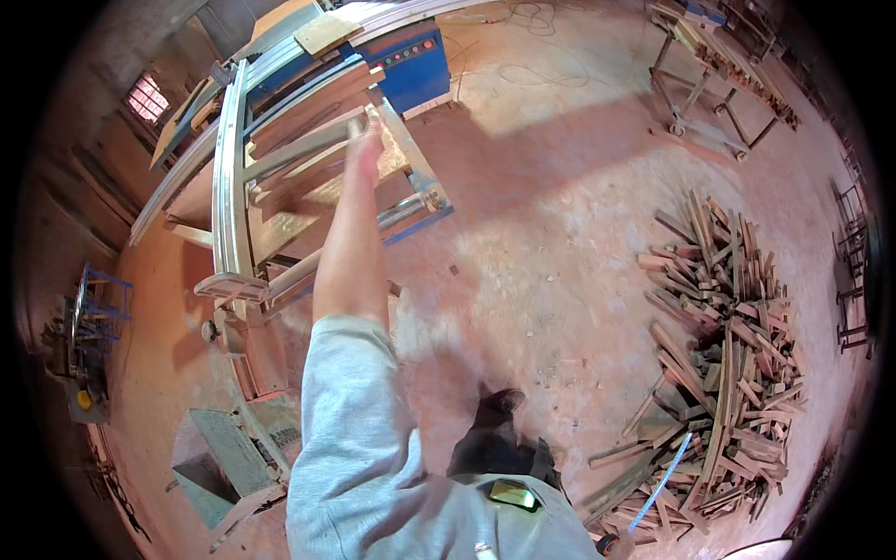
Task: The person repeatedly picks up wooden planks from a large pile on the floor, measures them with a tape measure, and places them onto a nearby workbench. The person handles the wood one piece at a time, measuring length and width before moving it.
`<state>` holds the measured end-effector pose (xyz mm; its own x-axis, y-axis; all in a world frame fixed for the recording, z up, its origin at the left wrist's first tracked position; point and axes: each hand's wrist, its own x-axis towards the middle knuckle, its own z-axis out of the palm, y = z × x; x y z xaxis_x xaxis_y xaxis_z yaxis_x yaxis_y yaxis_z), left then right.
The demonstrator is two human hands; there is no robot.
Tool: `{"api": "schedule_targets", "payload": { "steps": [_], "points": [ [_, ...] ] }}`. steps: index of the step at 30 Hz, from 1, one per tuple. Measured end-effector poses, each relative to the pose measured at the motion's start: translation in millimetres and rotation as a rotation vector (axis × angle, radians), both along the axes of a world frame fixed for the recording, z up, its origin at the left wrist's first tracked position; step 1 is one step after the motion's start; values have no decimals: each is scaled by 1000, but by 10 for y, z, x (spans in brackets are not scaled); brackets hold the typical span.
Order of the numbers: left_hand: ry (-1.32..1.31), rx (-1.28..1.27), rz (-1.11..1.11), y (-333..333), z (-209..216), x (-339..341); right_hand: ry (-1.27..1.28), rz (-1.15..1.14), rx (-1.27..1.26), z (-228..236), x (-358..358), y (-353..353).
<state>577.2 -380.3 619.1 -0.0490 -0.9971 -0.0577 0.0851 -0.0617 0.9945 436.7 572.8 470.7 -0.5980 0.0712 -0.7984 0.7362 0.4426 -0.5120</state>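
My left arm in a grey sleeve stretches forward to a blue-and-grey sawing machine (420,75). My left hand (367,138) lies on a pale bar of the machine's sliding table (233,187), beside brown wooden boards (308,103). The hand is blurred, so its grip is unclear. At the bottom edge, my right hand (611,546) is barely in view and holds a small tape measure. The tape measure's blue blade (661,481) runs up toward a pile of wood scraps. A yellow-green object (513,495) sits at my waist.
A big pile of short wood offcuts (728,364) covers the dusty reddish floor at the right. A metal trolley with timber (709,84) stands at the top right, with cables (532,47) on the floor behind the machine. A green metal bin (224,457) is at the lower left, and a blue rack (93,317) at the far left.
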Motion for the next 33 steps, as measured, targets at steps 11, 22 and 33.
{"api": "schedule_targets", "payload": {
  "steps": [11, 22, 33],
  "points": [
    [-764, 11, -1035, 2538, -1786, -1625, 122, -358, -158, -895, 536, 95],
    [-1012, 442, -1658, 5310, -2906, -1233, -161, -533, 280, -724, 1280, 472],
    [-1572, -256, -1767, 6625, -2971, -2382, -223, -964, 29, -1526, 1810, 1677]
  ]
}}
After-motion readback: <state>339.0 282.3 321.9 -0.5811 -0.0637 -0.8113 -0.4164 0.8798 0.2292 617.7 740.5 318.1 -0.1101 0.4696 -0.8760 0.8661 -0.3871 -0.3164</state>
